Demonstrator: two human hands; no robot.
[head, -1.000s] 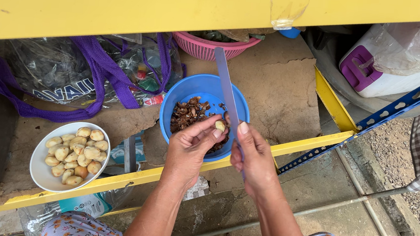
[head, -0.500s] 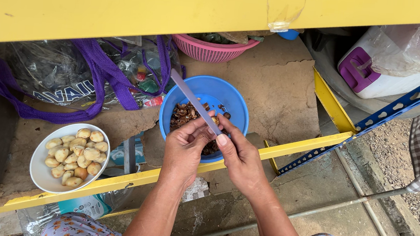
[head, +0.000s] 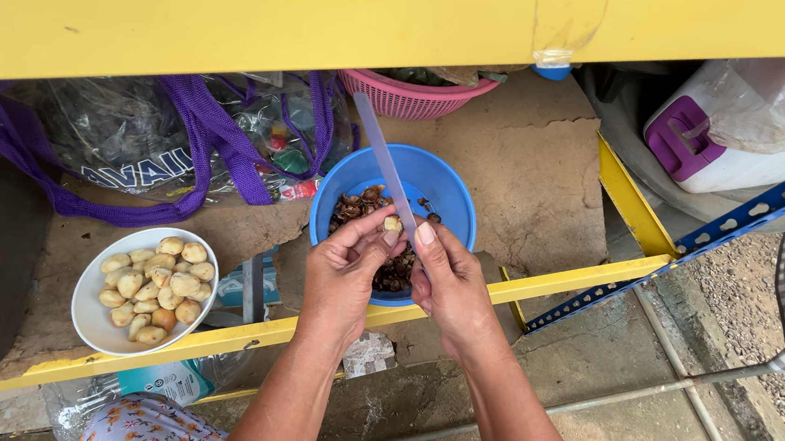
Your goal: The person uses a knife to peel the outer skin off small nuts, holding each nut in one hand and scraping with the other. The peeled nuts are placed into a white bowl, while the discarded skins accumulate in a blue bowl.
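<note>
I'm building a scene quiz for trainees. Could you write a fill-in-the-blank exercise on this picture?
1. The right hand holds a long ____.
2. The left hand pinches a small pale seed over the ____ bowl of brown shells.
3. The peeled pale seeds lie in a ____ bowl.

Missing words: knife; blue; white

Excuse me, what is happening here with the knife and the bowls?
A person's left hand pinches a small pale seed over a blue bowl of brown shell scraps. The right hand holds a long knife against it. A white bowl of peeled seeds sits at the left.
</note>
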